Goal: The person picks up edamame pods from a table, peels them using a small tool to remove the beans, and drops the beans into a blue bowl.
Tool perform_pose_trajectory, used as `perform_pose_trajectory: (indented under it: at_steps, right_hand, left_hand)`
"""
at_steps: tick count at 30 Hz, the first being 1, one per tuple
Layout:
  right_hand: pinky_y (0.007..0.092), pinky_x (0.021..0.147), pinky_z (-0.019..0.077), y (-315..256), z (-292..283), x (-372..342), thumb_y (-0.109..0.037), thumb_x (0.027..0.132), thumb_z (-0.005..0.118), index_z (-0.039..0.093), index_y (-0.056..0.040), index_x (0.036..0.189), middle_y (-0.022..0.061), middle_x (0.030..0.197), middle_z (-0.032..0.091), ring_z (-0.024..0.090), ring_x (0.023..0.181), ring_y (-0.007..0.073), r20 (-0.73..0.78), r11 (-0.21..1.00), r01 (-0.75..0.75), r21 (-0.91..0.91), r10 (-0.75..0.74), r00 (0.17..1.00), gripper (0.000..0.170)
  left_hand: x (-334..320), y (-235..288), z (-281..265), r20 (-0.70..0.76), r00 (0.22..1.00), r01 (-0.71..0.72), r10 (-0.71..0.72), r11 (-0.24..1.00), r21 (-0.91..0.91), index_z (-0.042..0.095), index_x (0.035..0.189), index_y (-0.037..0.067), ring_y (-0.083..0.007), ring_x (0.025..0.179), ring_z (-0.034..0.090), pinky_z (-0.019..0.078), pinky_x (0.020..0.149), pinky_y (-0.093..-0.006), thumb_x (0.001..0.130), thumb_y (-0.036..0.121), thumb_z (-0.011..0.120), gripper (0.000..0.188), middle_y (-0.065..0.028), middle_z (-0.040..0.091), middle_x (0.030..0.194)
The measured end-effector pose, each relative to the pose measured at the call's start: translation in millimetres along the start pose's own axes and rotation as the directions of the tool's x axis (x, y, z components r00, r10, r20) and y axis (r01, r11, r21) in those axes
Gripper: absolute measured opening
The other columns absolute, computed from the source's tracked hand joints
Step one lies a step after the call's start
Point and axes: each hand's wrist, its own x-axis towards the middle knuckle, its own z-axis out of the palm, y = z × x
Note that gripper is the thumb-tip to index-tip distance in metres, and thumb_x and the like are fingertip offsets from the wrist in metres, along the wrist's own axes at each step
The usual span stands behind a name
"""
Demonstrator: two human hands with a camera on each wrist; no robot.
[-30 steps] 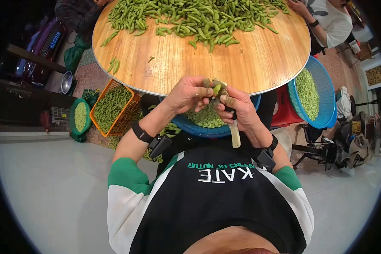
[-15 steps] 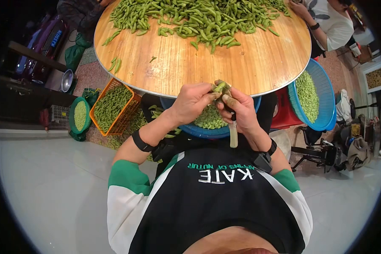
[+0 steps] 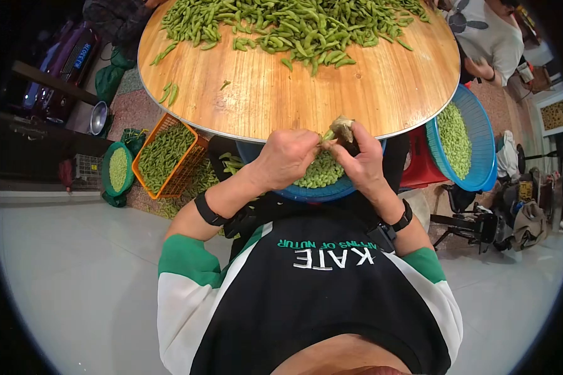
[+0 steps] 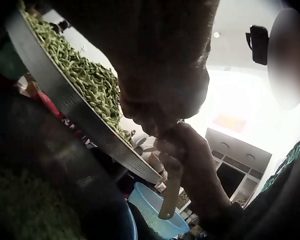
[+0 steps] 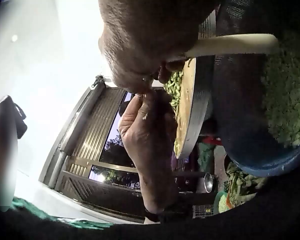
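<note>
In the head view my left hand (image 3: pixel 286 157) pinches one end of a green pod (image 3: pixel 327 135) above a blue basket (image 3: pixel 341 189) of shelled beans. My right hand (image 3: pixel 364 164) is close against it, a dull brown covering (image 3: pixel 343 128) over some of its fingers. A pale, flat-handled tool (image 5: pixel 235 45) sticks out of my right hand (image 5: pixel 145 40) in the right wrist view, and the left wrist view shows the same handle (image 4: pixel 171 192) hanging below that hand. Whatever the tool has at its other end is hidden by the fingers.
A round wooden table (image 3: pixel 256 94) with a heap of green pods (image 3: pixel 306 31) stands just beyond my hands. At left are an orange crate (image 3: pixel 197 153) of pods and a green basket (image 3: pixel 130 178); at right, a blue basket (image 3: pixel 491 150) of beans. Two people sit across the table.
My right hand has turned, and the pale handle that pointed down toward my shirt is hidden in the head view. The person at right has drawn a hand back from the table.
</note>
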Motion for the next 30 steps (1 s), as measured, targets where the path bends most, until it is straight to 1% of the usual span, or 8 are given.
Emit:
perform_pose_trajectory:
  at_steps: [5,7,10,14,19,23,27,30]
  right_hand:
    - [0.0213,0.063,0.0444,3,1,0,-0.004,0.083,0.068,0.057,0.0016,0.104,0.0002,0.083,0.059,0.052,0.071,0.0062,0.070,0.983,-0.127,0.135,0.119,0.990,0.025]
    - [0.0204,0.059,0.0416,6,-3,2,-0.005,0.083,0.066,0.057,0.0009,0.100,-0.0019,0.079,0.056,0.049,0.068,0.0045,0.250,0.814,-0.433,0.388,0.359,0.899,0.020]
    - [0.0201,0.055,0.0393,9,2,-2,-0.004,0.082,0.064,0.056,0.0004,0.097,-0.0035,0.075,0.053,0.047,0.066,0.0036,0.145,0.953,-0.196,0.229,0.166,0.975,0.017]
    - [0.0224,0.054,0.0397,17,2,1,-0.004,0.080,0.063,0.057,0.0000,0.094,-0.0016,0.071,0.051,0.047,0.064,0.0051,0.199,0.959,-0.243,0.145,0.213,0.957,0.015]
    - [0.0360,0.061,0.0461,13,6,-6,-0.005,0.075,0.067,0.054,0.0008,0.089,0.0175,0.076,0.057,0.056,0.069,0.0380,0.134,0.985,0.068,-0.160,-0.046,0.990,0.020]
    - [0.0362,0.061,0.0458,9,-7,-6,-0.004,0.076,0.069,0.055,0.0006,0.089,0.0173,0.080,0.056,0.057,0.070,0.0356,0.195,0.948,0.217,-0.232,-0.173,0.965,0.020]
    - [0.0352,0.060,0.0456,12,-7,-4,-0.003,0.077,0.069,0.058,0.0003,0.093,0.0158,0.079,0.055,0.057,0.068,0.0318,0.152,0.949,0.231,-0.216,-0.201,0.968,0.019]
    - [0.0308,0.058,0.0447,11,-11,2,0.000,0.079,0.065,0.059,0.0006,0.089,0.0136,0.073,0.056,0.056,0.062,0.0247,0.047,0.992,0.026,-0.120,-0.021,0.999,0.012]
  left_hand:
    - [-3,-3,1,-0.013,1.000,-0.016,0.016,0.999,0.041,0.050,0.070,0.003,-0.0342,0.060,0.056,0.0446,0.053,-0.0425,0.076,0.006,0.059,0.011,-0.0142,0.053,0.064]
    - [-3,-4,2,-0.017,0.999,-0.033,0.034,0.998,0.048,0.049,0.066,0.003,-0.0340,0.057,0.055,0.0440,0.052,-0.0423,0.074,0.008,0.059,0.013,-0.0140,0.052,0.062]
    - [-8,-5,10,-0.014,1.000,-0.011,0.010,0.991,-0.137,0.046,0.065,0.001,-0.0348,0.055,0.051,0.0400,0.051,-0.0425,0.073,0.006,0.058,0.015,-0.0157,0.046,0.060]
    - [-16,-3,3,0.084,0.996,0.006,-0.003,0.999,-0.036,0.050,0.066,0.003,-0.0332,0.058,0.055,0.0445,0.053,-0.0422,0.074,0.009,0.059,0.013,-0.0140,0.052,0.063]
    - [-43,16,-52,0.307,0.925,0.061,-0.224,0.885,0.461,0.055,0.071,0.002,-0.0313,0.068,0.060,0.0501,0.061,-0.0398,0.073,0.005,0.057,0.003,-0.0139,0.059,0.073]
    - [-84,-9,-101,0.358,0.775,0.070,-0.521,0.634,0.770,0.055,0.090,-0.001,-0.0354,0.085,0.060,0.0510,0.071,-0.0437,0.068,-0.002,0.059,0.022,-0.0167,0.060,0.087]
    - [-47,-29,-125,0.536,0.657,0.110,-0.531,0.771,0.628,0.059,0.085,0.001,-0.0377,0.081,0.061,0.0500,0.072,-0.0452,0.067,-0.003,0.058,0.018,-0.0200,0.062,0.080]
    - [4,-79,-126,0.294,0.800,0.306,-0.523,0.777,0.550,0.062,0.090,0.001,-0.0414,0.086,0.060,0.0482,0.074,-0.0461,0.076,0.001,0.054,0.016,-0.0225,0.063,0.084]
